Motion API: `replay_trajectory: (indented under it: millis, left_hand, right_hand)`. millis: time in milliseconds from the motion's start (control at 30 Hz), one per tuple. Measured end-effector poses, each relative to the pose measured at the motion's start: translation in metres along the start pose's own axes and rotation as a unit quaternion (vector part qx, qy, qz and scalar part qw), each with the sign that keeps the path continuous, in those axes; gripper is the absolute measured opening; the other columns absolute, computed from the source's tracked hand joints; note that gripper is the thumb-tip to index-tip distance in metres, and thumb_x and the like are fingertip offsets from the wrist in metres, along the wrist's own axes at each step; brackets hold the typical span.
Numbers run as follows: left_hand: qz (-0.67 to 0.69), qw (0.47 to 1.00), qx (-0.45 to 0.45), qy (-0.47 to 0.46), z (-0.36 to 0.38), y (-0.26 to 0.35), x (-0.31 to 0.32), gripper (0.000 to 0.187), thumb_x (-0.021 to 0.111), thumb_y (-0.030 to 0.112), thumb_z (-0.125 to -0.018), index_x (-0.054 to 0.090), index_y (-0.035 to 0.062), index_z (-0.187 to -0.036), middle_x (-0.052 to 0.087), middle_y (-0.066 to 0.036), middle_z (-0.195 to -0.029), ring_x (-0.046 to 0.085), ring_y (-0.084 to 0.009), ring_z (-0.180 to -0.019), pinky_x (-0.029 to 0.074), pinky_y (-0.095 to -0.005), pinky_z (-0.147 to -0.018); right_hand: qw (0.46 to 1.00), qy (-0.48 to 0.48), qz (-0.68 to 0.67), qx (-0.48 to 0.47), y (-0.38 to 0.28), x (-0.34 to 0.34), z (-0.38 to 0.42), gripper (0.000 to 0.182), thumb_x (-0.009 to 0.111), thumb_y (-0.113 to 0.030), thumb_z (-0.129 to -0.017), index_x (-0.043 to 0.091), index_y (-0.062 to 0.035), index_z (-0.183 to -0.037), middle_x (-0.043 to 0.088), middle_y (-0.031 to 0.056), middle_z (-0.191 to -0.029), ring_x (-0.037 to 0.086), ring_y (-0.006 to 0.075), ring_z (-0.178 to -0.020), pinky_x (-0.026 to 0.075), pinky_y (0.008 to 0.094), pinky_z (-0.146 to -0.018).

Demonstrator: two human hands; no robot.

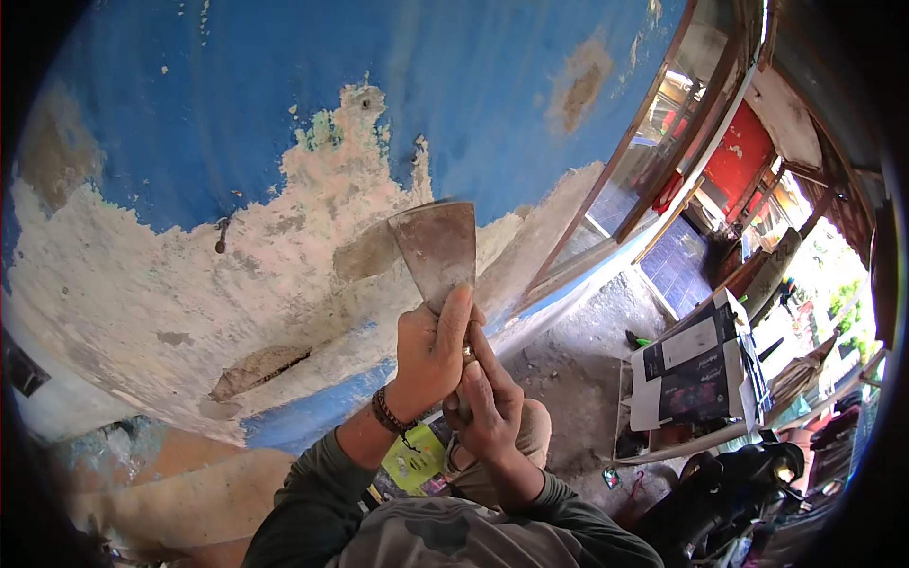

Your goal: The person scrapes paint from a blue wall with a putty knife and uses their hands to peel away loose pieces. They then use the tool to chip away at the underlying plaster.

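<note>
A wide, worn scraper [437, 248] points up toward the wall, its flat blade overlapping the edge between blue paint and bare plaster. My left hand [426, 350], with a dark braided bracelet at the wrist, is closed at the base of the blade, thumb laid up along it. Just below and to the right, my right hand [490, 407] wraps round the handle, which the fingers mostly hide. Around the blade the wall [284, 246] shows patchy, pale plaster under the blue paint.
A nail-like stub [222, 235] sticks out of the plaster on the left. Wood-framed window panes [653, 142] stand at the right. On the rough floor are a printed cardboard box [686, 374] and a motorcycle [710, 497]. A yellow-green packet [415, 459] lies below my hands.
</note>
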State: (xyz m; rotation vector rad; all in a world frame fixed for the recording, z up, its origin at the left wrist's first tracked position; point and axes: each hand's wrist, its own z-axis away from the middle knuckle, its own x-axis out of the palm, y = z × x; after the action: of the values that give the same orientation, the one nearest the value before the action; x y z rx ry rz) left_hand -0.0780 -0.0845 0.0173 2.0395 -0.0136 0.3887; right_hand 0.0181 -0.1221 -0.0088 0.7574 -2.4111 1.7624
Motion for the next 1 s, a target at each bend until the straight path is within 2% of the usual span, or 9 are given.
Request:
replay_trajectory:
  millis: [233,367,467,533,567,633,767,833,1000]
  left_hand:
    - [0.024,0.999,-0.033,-0.034,-0.001,0.000,-0.006,0.039,0.047,0.026,-0.096,0.058,-0.0020,-0.072,0.054,-0.002,-0.059,0.048,-0.0058,-0.054,0.037,-0.0228,-0.048]
    - [0.005,0.999,-0.005,-0.049,-0.005,0.008,-0.006,0.038,0.047,0.026,-0.096,0.058,-0.0013,-0.071,0.053,-0.001,-0.058,0.047,-0.0060,-0.053,0.036,-0.0229,-0.047]
    - [0.009,0.997,-0.051,-0.053,-0.004,0.007,-0.009,0.038,0.047,0.026,-0.096,0.058,-0.0010,-0.072,0.054,-0.001,-0.058,0.048,-0.0070,-0.054,0.037,-0.0240,-0.048]
    - [-0.035,0.998,0.018,-0.055,-0.007,0.003,-0.010,0.038,0.046,0.026,-0.096,0.059,-0.0013,-0.072,0.055,-0.003,-0.059,0.049,-0.0077,-0.054,0.038,-0.0251,-0.047]
    - [-0.034,0.998,0.016,-0.057,-0.008,0.004,-0.009,0.038,0.046,0.026,-0.096,0.059,-0.0013,-0.072,0.055,-0.003,-0.059,0.049,-0.0077,-0.054,0.038,-0.0251,-0.047]
    - [-0.003,0.999,0.013,-0.045,-0.011,0.007,-0.006,0.039,0.046,0.026,-0.096,0.059,-0.0017,-0.072,0.056,-0.004,-0.059,0.049,-0.0079,-0.054,0.038,-0.0256,-0.047]
    - [-0.010,1.000,-0.003,-0.027,-0.007,0.003,-0.004,0.038,0.047,0.025,-0.096,0.058,-0.0015,-0.071,0.055,-0.004,-0.059,0.049,-0.0076,-0.053,0.038,-0.0258,-0.046]
    - [-0.065,0.994,0.077,-0.035,-0.016,0.012,-0.001,0.039,0.047,0.026,-0.096,0.058,-0.0014,-0.070,0.055,-0.003,-0.058,0.048,-0.0076,-0.053,0.037,-0.0257,-0.047]
    - [0.017,0.999,-0.003,-0.028,-0.015,0.020,0.014,0.038,0.048,0.031,-0.095,0.058,0.0020,-0.073,0.054,0.001,-0.064,0.047,-0.0043,-0.057,0.036,-0.0214,-0.050]
  right_hand:
    - [0.998,0.018,0.061,-0.028,0.003,0.007,0.002,0.047,0.040,-0.014,-0.097,0.030,0.0073,-0.137,0.059,0.0019,-0.092,0.043,0.0028,-0.060,0.035,0.0166,-0.054]
    - [0.999,0.020,0.041,-0.023,0.003,0.009,0.003,0.048,0.040,-0.015,-0.097,0.029,0.0077,-0.138,0.059,0.0020,-0.094,0.044,0.0029,-0.062,0.036,0.0167,-0.055]
    - [0.999,0.015,0.028,-0.015,0.009,0.007,0.003,0.048,0.040,-0.016,-0.097,0.028,0.0078,-0.138,0.059,0.0019,-0.096,0.044,0.0028,-0.062,0.036,0.0166,-0.055]
    - [1.000,0.011,-0.004,-0.026,0.012,0.007,0.003,0.044,0.039,-0.011,-0.098,0.030,0.0022,-0.139,0.049,-0.0039,-0.072,0.037,0.0015,-0.052,0.030,0.0162,-0.045]
    - [1.000,0.014,-0.003,-0.025,0.009,0.008,0.003,0.044,0.039,-0.011,-0.098,0.030,0.0022,-0.139,0.049,-0.0039,-0.072,0.037,0.0015,-0.052,0.030,0.0162,-0.045]
    - [1.000,0.005,0.015,-0.014,0.000,0.011,-0.003,0.048,0.039,-0.016,-0.097,0.029,0.0045,-0.139,0.058,0.0012,-0.091,0.041,0.0013,-0.059,0.033,0.0156,-0.050]
    - [1.000,0.014,-0.008,0.005,0.001,0.007,-0.002,0.047,0.040,-0.016,-0.098,0.029,0.0020,-0.140,0.054,-0.0016,-0.082,0.040,0.0011,-0.057,0.030,0.0156,-0.045]
    - [0.999,-0.013,-0.022,0.019,-0.019,0.010,-0.009,0.047,0.040,-0.016,-0.098,0.029,-0.0005,-0.141,0.050,-0.0039,-0.075,0.039,0.0010,-0.057,0.028,0.0159,-0.042]
    - [1.000,-0.005,-0.019,0.010,-0.034,0.005,-0.010,0.043,0.040,-0.012,-0.098,0.033,-0.0025,-0.140,0.052,-0.0048,-0.078,0.035,0.0001,-0.052,0.027,0.0158,-0.043]
